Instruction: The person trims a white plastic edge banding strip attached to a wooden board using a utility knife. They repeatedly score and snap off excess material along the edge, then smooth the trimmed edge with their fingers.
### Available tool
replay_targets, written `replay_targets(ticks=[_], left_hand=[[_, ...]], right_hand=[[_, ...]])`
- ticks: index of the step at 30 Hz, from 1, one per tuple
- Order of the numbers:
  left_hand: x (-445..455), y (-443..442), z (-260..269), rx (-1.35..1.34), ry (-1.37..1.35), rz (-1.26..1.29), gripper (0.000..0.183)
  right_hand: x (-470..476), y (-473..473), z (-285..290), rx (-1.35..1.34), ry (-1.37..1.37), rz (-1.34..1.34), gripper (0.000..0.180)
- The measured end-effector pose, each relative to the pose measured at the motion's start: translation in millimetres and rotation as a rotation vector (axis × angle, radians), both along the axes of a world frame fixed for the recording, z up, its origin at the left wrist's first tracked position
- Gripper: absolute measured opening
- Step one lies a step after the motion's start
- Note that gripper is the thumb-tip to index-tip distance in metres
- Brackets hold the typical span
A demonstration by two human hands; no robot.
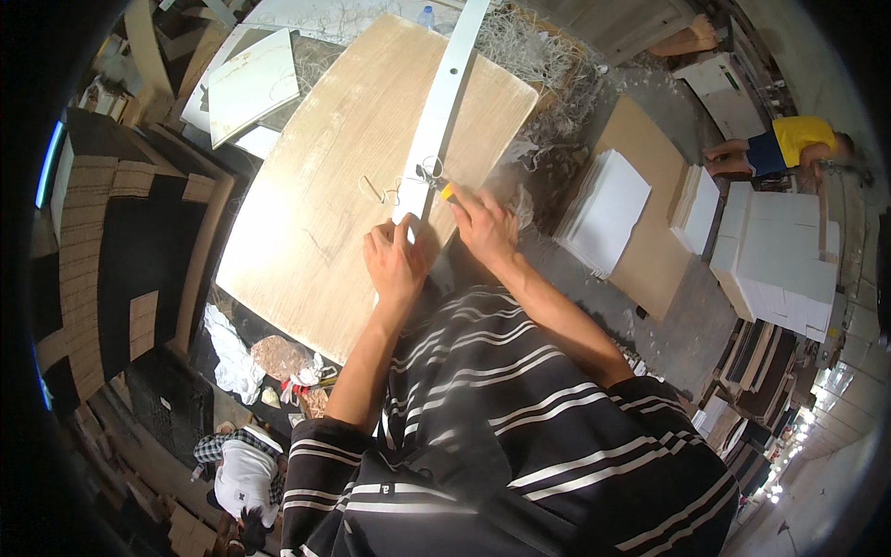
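Note:
A long white board strip (433, 118) with a small round hole lies across a wood-grain panel (327, 153) in front of me. My left hand (397, 257) presses on the strip's near end, its fingers bent over the edge. In my right hand (487, 226) is a hand tool (447, 192) with a yellow and black handle; its dark tip rests at the strip's edge, and its exact kind cannot be told. A thin curled shaving (379, 191) lies beside the strip, and another loops around the tool's tip.
Shavings (529, 49) are heaped beyond the panel. White panels (254, 87) lie at the far left, and stacked white sheets (604, 209) at the right. A bag of brown material (278, 356) sits near the panel's left edge. Two people work farther off, right and lower left.

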State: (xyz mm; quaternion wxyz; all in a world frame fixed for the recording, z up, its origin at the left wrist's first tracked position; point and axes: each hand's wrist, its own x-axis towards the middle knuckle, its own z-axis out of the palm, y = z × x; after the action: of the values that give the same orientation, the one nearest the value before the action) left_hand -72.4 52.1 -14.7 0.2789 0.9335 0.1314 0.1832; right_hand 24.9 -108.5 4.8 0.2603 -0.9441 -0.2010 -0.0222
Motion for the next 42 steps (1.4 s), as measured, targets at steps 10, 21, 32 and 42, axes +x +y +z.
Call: replay_targets(ticks=[10,21,32,42], left_hand=[[-3,-1,2,0.035,0.022,0.005,0.046],[-3,-2,5,0.041,0.006,0.016,0.051],[-95,33,-2,0.088,0.108,-0.068,0.055],[-183,59,17,-0.029,0.227,-0.079,0.059]], right_hand=[[67,13,-4,-0.027,-0.059,-0.024,0.037],[190,15,-13,-0.015,0.048,-0.113,0.04],[239,-2,-10,-0.071,0.076,-0.157,0.042],[183,-8,-8,-0.045,0.116,-0.189,0.04]])
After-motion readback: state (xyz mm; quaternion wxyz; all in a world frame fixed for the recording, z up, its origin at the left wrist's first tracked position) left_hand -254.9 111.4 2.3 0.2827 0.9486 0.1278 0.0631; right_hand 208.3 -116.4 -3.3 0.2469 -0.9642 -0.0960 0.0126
